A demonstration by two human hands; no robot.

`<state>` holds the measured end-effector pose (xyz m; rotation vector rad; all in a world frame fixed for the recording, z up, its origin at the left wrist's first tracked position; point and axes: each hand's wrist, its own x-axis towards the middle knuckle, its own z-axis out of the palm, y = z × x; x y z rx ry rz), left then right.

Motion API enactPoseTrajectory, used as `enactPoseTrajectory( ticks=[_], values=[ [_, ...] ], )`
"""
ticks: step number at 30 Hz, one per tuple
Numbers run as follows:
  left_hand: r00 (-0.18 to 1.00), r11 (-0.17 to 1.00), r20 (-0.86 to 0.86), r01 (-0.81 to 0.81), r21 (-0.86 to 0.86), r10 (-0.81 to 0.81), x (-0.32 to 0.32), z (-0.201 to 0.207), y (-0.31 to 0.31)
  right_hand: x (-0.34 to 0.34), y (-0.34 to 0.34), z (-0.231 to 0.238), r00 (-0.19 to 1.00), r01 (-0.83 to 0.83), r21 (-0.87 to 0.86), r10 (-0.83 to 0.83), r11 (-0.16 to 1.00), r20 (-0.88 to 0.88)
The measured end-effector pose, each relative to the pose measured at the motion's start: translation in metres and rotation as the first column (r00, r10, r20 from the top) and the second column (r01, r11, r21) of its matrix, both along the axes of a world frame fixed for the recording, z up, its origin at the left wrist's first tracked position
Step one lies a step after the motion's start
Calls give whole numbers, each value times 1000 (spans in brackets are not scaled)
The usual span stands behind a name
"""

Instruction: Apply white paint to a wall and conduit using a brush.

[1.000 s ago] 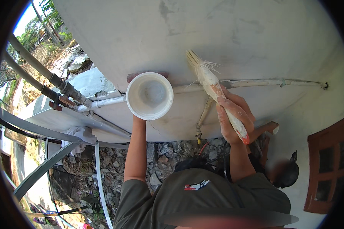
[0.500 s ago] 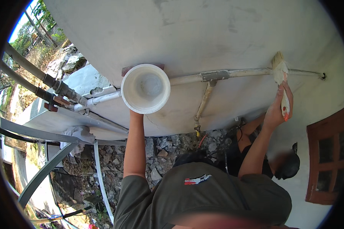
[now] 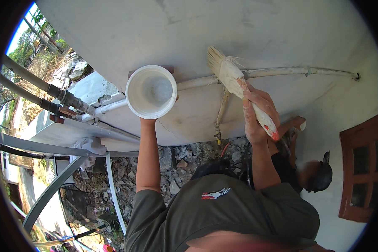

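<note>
My left hand [image 3: 148,122] supports a round white plastic tub [image 3: 132,110] from below, its mouth turned up toward me. The tub hides most of that hand; a fingertip shows at its right side. A little pale material lies in the bottom. To the right, my right hand [image 3: 260,110] is closed round the handle of a wide paintbrush [image 3: 236,80] smeared with white, its reddish handle end sticking out below the fingers. The pale bristles point up and left, in front of the grey-white wall [image 3: 197,33] and the pipe [image 3: 281,72]; contact cannot be made out.
A branch pipe with a yellow-ended tap [image 3: 218,134] hangs down the wall. Broken stones [image 3: 172,168] cover the ground below. Grey hoses [image 3: 29,80] and bars stand at left. A co-worker in a dark cap [image 3: 321,178] crouches at right, near a brown-framed window [image 3: 361,168].
My right hand has brought the brush a long way left, toward the tub. The tub has shifted slightly left and up. The co-worker's arm has moved toward the wall at right.
</note>
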<state>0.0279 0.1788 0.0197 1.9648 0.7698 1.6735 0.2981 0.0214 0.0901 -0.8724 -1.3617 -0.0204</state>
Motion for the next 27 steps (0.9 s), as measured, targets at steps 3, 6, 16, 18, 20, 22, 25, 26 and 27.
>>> enactPoseTrajectory(
  ticks=[3,6,16,18,20,22,25,26,27],
  values=[
    [999,999,13,42,-19,-41,11,7,-7,16,3,-9,992,124,-32,-123,992,18],
    [1000,999,16,26,-18,-26,1,1,-7,46,-8,-8,951,301,-149,-308,942,-25],
    [998,1000,-69,14,26,-12,1,-7,12,90,-17,6,805,433,-59,-415,900,-423],
    [998,999,-57,30,10,-30,-1,-9,10,70,-10,9,825,421,-99,-426,902,-372],
    [995,995,-16,97,-22,-97,-4,-10,15,35,0,23,807,530,-153,-551,834,-211],
    [992,992,-10,124,7,-124,-4,-6,17,6,3,23,793,509,-214,-551,834,-260],
    [994,992,-2,110,54,-110,1,2,8,-24,7,1,863,458,-125,-474,880,-175],
    [997,995,0,71,69,-71,2,3,6,-33,7,-3,890,436,-82,-443,896,-109],
    [994,992,17,107,74,-108,1,3,6,-42,6,-7,910,412,-43,-413,910,-41]
  ],
)
